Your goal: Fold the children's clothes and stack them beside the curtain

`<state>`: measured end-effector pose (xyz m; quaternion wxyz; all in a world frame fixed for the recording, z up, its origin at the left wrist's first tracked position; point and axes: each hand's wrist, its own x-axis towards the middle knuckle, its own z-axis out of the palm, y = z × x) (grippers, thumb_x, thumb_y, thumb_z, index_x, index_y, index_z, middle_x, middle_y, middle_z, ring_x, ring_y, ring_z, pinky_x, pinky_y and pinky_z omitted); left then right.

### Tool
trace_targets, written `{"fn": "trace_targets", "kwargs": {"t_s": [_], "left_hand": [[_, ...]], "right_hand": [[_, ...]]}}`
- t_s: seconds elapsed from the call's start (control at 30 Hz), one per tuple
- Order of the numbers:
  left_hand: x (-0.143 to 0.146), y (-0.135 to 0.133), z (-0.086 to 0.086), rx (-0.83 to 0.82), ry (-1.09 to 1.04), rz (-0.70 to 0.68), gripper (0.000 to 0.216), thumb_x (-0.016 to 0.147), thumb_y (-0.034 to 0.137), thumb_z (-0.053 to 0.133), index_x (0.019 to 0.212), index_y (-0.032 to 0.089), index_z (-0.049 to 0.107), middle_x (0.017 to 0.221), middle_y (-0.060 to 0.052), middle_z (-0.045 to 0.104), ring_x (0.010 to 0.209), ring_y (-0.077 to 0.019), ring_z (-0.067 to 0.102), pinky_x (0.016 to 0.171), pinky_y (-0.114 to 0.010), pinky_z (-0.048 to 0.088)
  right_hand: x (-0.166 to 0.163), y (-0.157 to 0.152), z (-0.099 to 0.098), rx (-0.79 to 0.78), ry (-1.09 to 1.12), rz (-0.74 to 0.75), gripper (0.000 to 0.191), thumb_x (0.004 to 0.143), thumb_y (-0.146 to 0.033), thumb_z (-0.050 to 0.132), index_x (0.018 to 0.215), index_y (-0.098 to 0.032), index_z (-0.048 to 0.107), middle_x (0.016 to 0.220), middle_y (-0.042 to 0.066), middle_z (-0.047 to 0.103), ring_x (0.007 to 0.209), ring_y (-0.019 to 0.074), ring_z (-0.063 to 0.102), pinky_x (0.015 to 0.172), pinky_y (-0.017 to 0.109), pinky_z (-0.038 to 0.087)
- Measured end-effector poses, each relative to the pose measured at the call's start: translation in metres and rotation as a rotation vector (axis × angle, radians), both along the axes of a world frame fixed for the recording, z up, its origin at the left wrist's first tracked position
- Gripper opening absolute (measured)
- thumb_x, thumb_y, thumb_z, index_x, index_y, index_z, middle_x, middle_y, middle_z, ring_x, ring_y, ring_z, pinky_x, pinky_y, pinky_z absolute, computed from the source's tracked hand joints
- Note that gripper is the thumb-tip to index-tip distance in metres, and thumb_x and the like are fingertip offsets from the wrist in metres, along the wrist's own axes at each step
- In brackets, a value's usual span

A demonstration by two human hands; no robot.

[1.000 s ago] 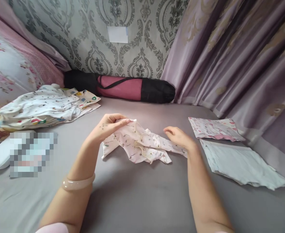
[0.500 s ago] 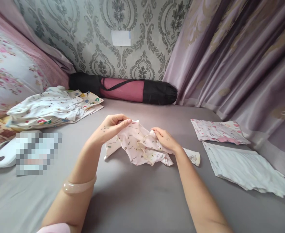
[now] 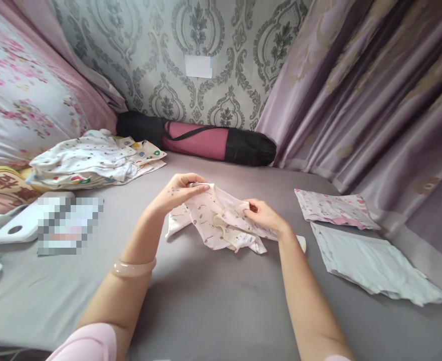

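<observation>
Between my hands hangs a small pale pink baby garment (image 3: 209,220) with a scattered print, its lower folds resting on the grey sheet (image 3: 213,301). My left hand (image 3: 185,193) pinches its upper left edge between thumb and fingers. On the other side, my right hand (image 3: 262,214) grips the upper right edge, fingers closed. The cloth between them is pulled fairly straight along the top and crumpled below. A pale cuff or sleeve end shows past my right wrist.
At right lie a folded pink-print cloth (image 3: 336,208) and folded pale cloths (image 3: 371,263). A pile of printed baby clothes (image 3: 93,160) is at left, near a white handled object (image 3: 29,220) and a blurred-out item (image 3: 70,225). A pink-and-black roll bag (image 3: 198,140) lies against the wall.
My right hand has shifted slightly right, and the garment's top edge is stretched wider and straighter. Both hands still hold it. The camera view has moved a little.
</observation>
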<state>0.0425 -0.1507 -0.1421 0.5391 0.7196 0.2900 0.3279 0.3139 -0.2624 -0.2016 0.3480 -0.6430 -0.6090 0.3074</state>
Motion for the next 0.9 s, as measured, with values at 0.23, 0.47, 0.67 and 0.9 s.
{"fn": "trace_targets", "kwargs": {"t_s": [0.23, 0.47, 0.67, 0.9], "left_hand": [[-0.002, 0.001, 0.0, 0.005, -0.009, -0.028, 0.032, 0.075, 0.049, 0.074, 0.084, 0.019, 0.073, 0.072, -0.002, 0.066, 0.063, -0.0131, 0.057, 0.053, -0.021, 0.04], [-0.004, 0.011, -0.01, 0.001, 0.053, 0.08, 0.037, 0.075, 0.054, 0.073, 0.087, 0.019, 0.073, 0.076, -0.003, 0.069, 0.064, -0.0139, 0.059, 0.053, -0.021, 0.041], [-0.005, 0.015, -0.014, 0.012, 0.051, 0.107, 0.041, 0.074, 0.057, 0.072, 0.088, 0.018, 0.073, 0.077, -0.003, 0.069, 0.065, -0.0144, 0.059, 0.054, -0.021, 0.041], [-0.007, 0.021, -0.01, 0.063, 0.09, 0.05, 0.043, 0.078, 0.057, 0.068, 0.093, 0.017, 0.072, 0.076, -0.004, 0.067, 0.064, -0.0145, 0.056, 0.051, -0.022, 0.037]], "right_hand": [[0.001, -0.003, 0.008, 0.02, -0.047, 0.006, 0.016, 0.076, -0.031, 0.061, 0.084, -0.018, 0.067, 0.083, -0.001, 0.063, 0.081, 0.0166, 0.058, 0.075, 0.027, 0.045], [0.008, -0.009, 0.018, 0.05, 0.119, -0.032, 0.026, 0.073, -0.043, 0.071, 0.078, -0.019, 0.06, 0.078, -0.004, 0.06, 0.076, 0.0141, 0.056, 0.074, 0.027, 0.044], [0.01, -0.018, 0.028, 0.002, 0.299, 0.024, 0.03, 0.075, -0.045, 0.072, 0.088, -0.018, 0.066, 0.084, -0.001, 0.066, 0.078, 0.0143, 0.059, 0.076, 0.028, 0.045], [0.021, -0.013, 0.035, 0.078, 0.256, -0.107, 0.039, 0.065, -0.051, 0.08, 0.082, -0.018, 0.069, 0.077, 0.001, 0.069, 0.072, 0.0151, 0.061, 0.071, 0.029, 0.047]]}}
